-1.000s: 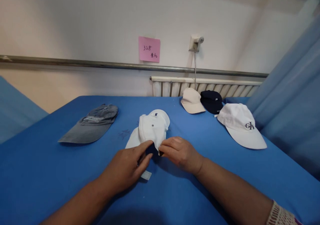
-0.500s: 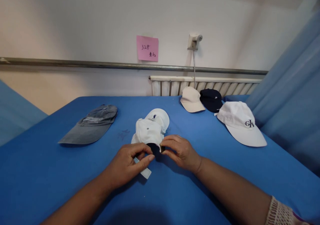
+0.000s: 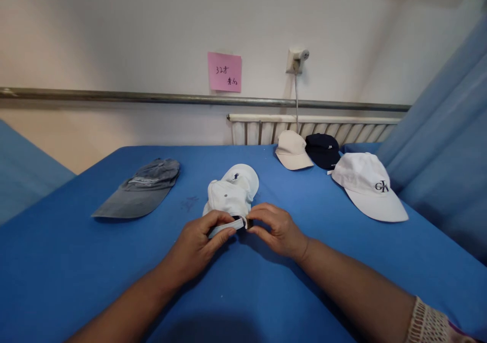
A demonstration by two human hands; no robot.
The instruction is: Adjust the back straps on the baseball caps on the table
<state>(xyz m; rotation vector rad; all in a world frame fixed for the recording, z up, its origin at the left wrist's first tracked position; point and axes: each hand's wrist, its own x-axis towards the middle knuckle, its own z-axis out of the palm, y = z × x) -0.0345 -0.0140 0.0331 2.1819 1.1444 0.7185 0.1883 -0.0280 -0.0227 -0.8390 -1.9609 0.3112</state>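
A pale, nearly white baseball cap lies in the middle of the blue-covered table, its back opening towards me. My left hand pinches the cap's loose back strap between thumb and fingers. The strap's free end reaches to a brass-coloured buckle at the right side of the opening. My right hand grips that buckle between thumb and forefinger, so part of it is covered. Whether the strap end has entered the buckle, I cannot tell.
A grey cap lies on the left. At the back right sit a beige cap, a navy cap and a white cap. Behind the table are a radiator, a metal rail and blue curtains.
My left hand has taken the hanging strap between its fingertips and lifted it up to the buckle. The right hand keeps its hold in nearly the same place.
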